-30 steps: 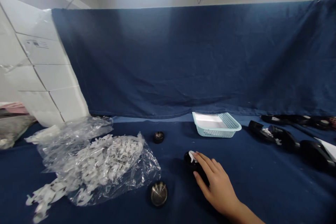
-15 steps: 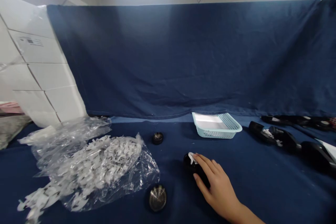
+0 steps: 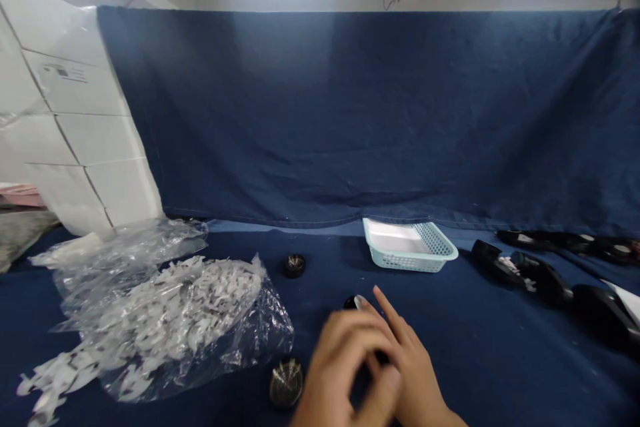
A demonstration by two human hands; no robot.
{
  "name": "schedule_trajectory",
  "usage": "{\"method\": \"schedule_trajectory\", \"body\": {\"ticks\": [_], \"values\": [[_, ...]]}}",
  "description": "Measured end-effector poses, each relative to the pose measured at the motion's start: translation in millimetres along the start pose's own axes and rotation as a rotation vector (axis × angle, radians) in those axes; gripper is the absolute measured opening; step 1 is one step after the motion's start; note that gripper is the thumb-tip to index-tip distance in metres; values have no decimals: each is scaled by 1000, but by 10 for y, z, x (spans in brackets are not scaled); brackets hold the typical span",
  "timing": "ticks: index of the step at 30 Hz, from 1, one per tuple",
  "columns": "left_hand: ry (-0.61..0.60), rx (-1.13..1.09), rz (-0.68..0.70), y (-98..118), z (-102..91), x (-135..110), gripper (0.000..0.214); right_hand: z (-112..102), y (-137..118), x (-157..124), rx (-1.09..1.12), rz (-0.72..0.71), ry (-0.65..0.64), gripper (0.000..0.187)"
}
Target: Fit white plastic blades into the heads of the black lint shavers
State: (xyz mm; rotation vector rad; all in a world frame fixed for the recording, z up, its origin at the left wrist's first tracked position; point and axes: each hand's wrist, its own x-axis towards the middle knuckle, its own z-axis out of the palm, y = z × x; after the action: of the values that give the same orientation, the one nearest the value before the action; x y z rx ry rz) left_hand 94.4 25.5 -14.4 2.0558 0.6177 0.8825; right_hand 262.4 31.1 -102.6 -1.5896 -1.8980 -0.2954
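Head view: left hand [image 3: 345, 363], right hand [image 3: 415, 373] on black part [image 3: 349, 303]; label [image 3: 63, 72] illegible

bare cloth [image 3: 465, 320] lies open just before the basket [image 3: 440, 248]; nearer, left hand [image 3: 345, 373] and right hand [image 3: 417, 377] crowd together. plastic bag [image 3: 165, 307] blocks its left, black parts [image 3: 540, 277] its right.

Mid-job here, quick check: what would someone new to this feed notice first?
The left hand and right hand meet at the bottom centre over a small black part, mostly hidden beneath them. To their left sprawls a clear plastic bag full of white pieces. Behind everything hangs a dark blue cloth, with a light blue basket at its foot.
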Motion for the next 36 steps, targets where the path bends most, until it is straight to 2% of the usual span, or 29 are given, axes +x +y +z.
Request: {"method": "schedule_trajectory", "body": {"ticks": [3, 4, 7, 9, 12, 18, 22, 25, 28, 32, 36], "values": [[197, 129, -87, -340, -213, 96, 25, -17, -19, -2, 13, -21, -5, 55], [188, 163, -114, -461, -217, 107, 28, -21, -18, -2, 10, -21, -15, 54], [175, 129, -190, -744, -84, 129, 55, -30, -10, 0, -2, -13, -46, 51], [198, 84, -232, -815, 21, 179, 68, -46, -12, 11, -17, -18, -73, 50], [138, 68, -285, -775, 42, 345, 78, -115, -30, 67, -28, -40, -125, 51], [-223, -80, -312, -717, -152, 650, 93, -450, -51, 185, -16, -19, -291, 56], [-385, -92, -264, -674, -113, 567, 99, -767, -47, 119, -71, -77, -405, 60], [-471, -124, -224, -616, -42, 428, 101, -1002, -56, 48, -29, -132, -491, 66], [-492, -225, -214, -599, 25, 326, 102, -1170, -36, -5, -10, -191, -540, 74], [-473, -257, -232, -624, 89, 276, 93, -1251, 30, 8, -60, -249, -508, 79], [-489, -248, -212, -617, 114, 252, 86, -1277, 40, 148, -61, -269, -582, 61]]}}
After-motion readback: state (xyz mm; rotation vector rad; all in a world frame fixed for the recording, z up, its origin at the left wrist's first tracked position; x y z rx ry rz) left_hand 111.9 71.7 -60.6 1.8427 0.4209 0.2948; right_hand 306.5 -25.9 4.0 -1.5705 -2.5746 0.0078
